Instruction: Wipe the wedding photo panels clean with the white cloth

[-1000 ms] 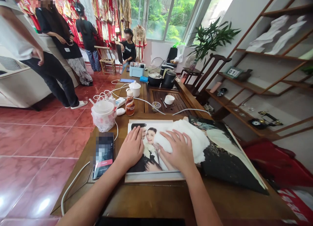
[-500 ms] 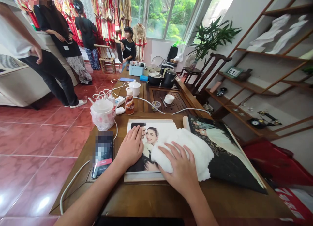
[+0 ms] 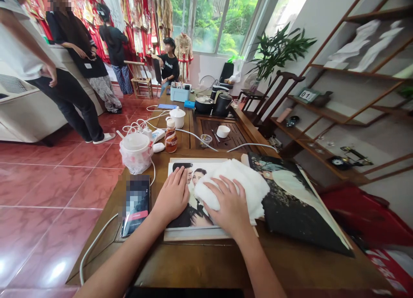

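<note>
Standing at far left on the red tiled floor [image 3: 41, 242], a person in a white T-shirt and black trousers [image 3: 66, 96], with one hand resting at the hip. Sitting farther back, close to the hanging red garments, a person in a black T-shirt [image 3: 169, 66]. Lying on the left part of the wooden desk [image 3: 193, 259], a smartphone with a blurred screen [image 3: 137, 205], charging through a white cable [image 3: 97, 240]. Standing behind it, a white container inside a plastic bag [image 3: 135, 154]. Resting on a framed wedding photograph [image 3: 190, 233], the left hand [image 3: 172, 195], with its grip fully open, fingers spreading flat and holding nothing. Standing beyond the photograph, a Nescafé bottle [image 3: 171, 136] and a white lidded teapot [image 3: 177, 117]. Lying on the photograph, a fluffy white towel [image 3: 234, 184], under the right hand [image 3: 229, 207], its grip only lightly curved, pressing down on the towel without closing around it. Lying just beside the towel, a large dark wedding photo board [image 3: 298, 210], and farther back, a wooden tea tray [image 3: 219, 136].
</note>
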Motion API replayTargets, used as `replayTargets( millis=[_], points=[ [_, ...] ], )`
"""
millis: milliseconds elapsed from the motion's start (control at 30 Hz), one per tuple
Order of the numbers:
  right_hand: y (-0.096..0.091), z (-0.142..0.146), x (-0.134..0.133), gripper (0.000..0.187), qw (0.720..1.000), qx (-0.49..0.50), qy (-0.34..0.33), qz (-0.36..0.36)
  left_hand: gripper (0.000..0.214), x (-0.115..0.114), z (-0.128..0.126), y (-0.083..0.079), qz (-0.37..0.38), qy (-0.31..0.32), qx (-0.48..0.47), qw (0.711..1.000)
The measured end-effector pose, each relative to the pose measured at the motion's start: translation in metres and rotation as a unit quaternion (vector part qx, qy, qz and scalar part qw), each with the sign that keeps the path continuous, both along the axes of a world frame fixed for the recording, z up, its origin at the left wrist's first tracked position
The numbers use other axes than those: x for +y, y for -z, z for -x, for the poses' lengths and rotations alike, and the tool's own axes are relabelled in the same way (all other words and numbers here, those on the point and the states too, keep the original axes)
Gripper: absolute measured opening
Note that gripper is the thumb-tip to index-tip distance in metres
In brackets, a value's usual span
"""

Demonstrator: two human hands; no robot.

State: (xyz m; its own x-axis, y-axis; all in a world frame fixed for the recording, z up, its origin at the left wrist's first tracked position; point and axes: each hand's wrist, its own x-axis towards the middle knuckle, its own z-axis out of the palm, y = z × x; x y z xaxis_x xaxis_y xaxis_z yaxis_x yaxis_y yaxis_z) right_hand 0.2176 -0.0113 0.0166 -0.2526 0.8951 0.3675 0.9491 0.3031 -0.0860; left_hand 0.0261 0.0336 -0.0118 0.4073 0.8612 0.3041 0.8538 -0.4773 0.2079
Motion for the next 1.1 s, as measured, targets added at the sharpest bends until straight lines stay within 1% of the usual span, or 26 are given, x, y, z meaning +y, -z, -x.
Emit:
replayTargets(
  millis=[167,267,367,567,667,767,967,1033,1100],
  points=[
    [0.001,-0.003,-0.034,0.045,1.0,-0.012,-0.013,0.007,0.05,0.001,-0.001,-0.003,-0.002,-0.002,-0.008,1.0],
    [0.0,-0.004,-0.04,0.044,1.0,-0.008,-0.018,0.01,0.05,0.001,-0.001,-0.004,0.001,-0.002,-0.01,1.0],
    [-0.002,-0.004,-0.029,0.044,1.0,0.003,-0.022,0.014,0.05,0.001,-0.001,-0.004,0.005,-0.002,-0.009,1.0],
    [-0.003,0.004,0.012,0.042,1.0,0.018,-0.01,-0.002,0.05,0.0,0.0,-0.003,0.009,0.005,-0.001,1.0],
    [-0.003,0.007,0.019,0.043,1.0,0.016,-0.005,-0.012,0.05,0.0,0.001,-0.004,0.006,0.004,-0.007,1.0],
    [-0.001,0.007,0.009,0.044,1.0,0.006,-0.008,-0.008,0.049,-0.001,0.001,-0.004,0.0,0.003,-0.01,1.0],
    [0.003,0.002,-0.033,0.045,1.0,0.011,-0.019,0.019,0.05,0.0,0.0,-0.002,0.01,0.001,-0.004,1.0],
    [0.003,0.002,-0.038,0.044,0.999,0.015,-0.019,0.024,0.05,0.0,0.0,-0.002,0.016,0.0,-0.002,1.0],
    [0.003,0.002,-0.035,0.043,0.999,0.02,-0.022,0.026,0.05,0.0,-0.001,-0.002,0.02,0.0,-0.001,1.0]
  ],
)
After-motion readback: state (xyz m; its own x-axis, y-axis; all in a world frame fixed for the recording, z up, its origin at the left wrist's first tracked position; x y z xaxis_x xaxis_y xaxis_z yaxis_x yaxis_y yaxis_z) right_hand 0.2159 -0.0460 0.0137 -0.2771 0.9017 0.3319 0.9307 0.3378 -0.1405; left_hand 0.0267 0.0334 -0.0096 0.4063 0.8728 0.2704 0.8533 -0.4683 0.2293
